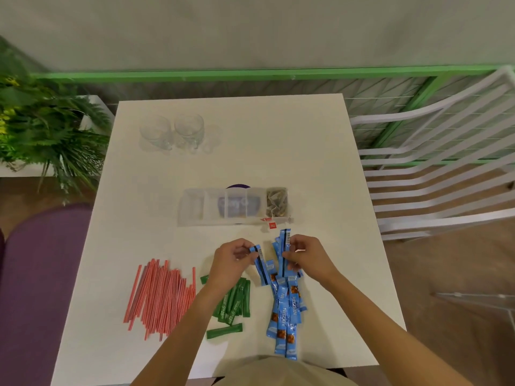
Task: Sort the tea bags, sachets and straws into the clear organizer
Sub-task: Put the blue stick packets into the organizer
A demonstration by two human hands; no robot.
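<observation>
A clear organizer with several compartments stands mid-table; its rightmost compartment holds tea bags, with red tags hanging out in front. My left hand pinches one blue coffee sachet. My right hand grips a small bunch of blue sachets held upright. More blue sachets lie in a pile below my hands. Green sachets lie left of them, partly under my left forearm. Red striped straws lie in a heap at the left.
Two clear glass mugs stand at the table's far side. A purple object shows behind the organizer. A purple seat sits at the left, a plant at far left, a white slatted chair to the right.
</observation>
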